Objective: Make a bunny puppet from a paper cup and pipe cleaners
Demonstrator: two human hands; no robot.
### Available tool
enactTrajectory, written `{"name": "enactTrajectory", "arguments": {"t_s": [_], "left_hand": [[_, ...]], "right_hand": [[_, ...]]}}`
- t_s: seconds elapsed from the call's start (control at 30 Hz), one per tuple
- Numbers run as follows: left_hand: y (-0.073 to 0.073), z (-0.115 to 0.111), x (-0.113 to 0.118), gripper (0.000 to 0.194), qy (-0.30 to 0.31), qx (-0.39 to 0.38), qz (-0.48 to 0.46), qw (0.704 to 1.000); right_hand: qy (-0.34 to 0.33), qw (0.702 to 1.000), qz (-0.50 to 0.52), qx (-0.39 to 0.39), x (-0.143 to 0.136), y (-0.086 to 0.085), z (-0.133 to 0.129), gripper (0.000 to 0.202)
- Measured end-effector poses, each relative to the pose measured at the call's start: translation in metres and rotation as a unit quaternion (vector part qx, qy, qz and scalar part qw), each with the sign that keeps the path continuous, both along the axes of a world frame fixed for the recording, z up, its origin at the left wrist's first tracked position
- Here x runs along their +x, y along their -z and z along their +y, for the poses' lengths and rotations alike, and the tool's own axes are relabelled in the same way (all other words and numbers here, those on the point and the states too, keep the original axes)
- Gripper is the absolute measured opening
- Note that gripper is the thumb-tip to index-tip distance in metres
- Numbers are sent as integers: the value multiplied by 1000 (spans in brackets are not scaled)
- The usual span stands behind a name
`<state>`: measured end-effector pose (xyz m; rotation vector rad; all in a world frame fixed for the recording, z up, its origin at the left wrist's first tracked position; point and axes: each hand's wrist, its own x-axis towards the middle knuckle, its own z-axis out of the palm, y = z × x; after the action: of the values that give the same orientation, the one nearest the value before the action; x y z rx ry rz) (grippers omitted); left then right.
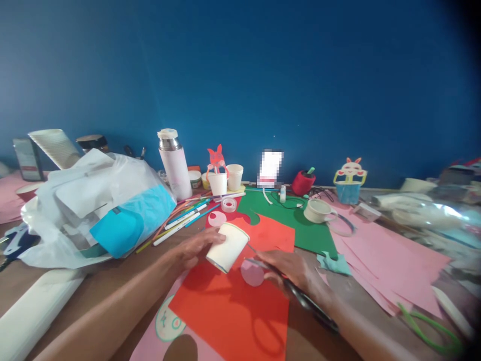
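My left hand (199, 248) is closed around the side of a white paper cup (229, 248), which is tilted above a sheet of red-orange paper (225, 311). In my right hand (291, 265) is a pair of scissors with dark handles (310, 305); the blades point left towards the cup. A pale pink paper circle (252, 272) shows just under the blades, by my right fingers; whether it is held or lies on the paper I cannot tell. A round paper face with green drawing (170, 317) lies left of the red-orange sheet.
A plastic bag with blue paper (120, 215) bulges at the left. Markers (182, 223), a flask (175, 165) and a tape roll (229, 204) stand or lie behind. Green paper (281, 215), a mug (319, 210) and pink sheets (391, 255) spread to the right.
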<state>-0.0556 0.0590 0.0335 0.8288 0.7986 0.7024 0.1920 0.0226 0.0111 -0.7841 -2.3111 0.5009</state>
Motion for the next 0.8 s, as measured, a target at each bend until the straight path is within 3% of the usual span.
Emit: {"name": "enactTrajectory", "arguments": {"t_s": [0.1,0.2,0.3,0.4,0.5,0.63,0.8], "left_hand": [[1,2,-1,52,47,77,-7,996],[-1,2,1,59,60,197,37,978],[-2,0,3,63,47,316,117,940],[-3,-3,5,69,6,382,191,904],[-2,-3,6,70,-12,391,208,897],[8,2,3,72,-1,314,164,935],[16,8,-4,67,46,231,28,971]], "right_hand": [[55,985,79,-146,-4,-7,-4,29],[99,955,146,-239,-8,-15,-7,34],[106,941,176,-271,-10,-18,-8,37],[103,941,180,-266,-10,-18,-9,36],[105,942,182,-261,-7,-18,-8,35],[112,947,172,-246,-3,-18,-7,33],[96,943,194,-251,-3,-17,-7,33]]}}
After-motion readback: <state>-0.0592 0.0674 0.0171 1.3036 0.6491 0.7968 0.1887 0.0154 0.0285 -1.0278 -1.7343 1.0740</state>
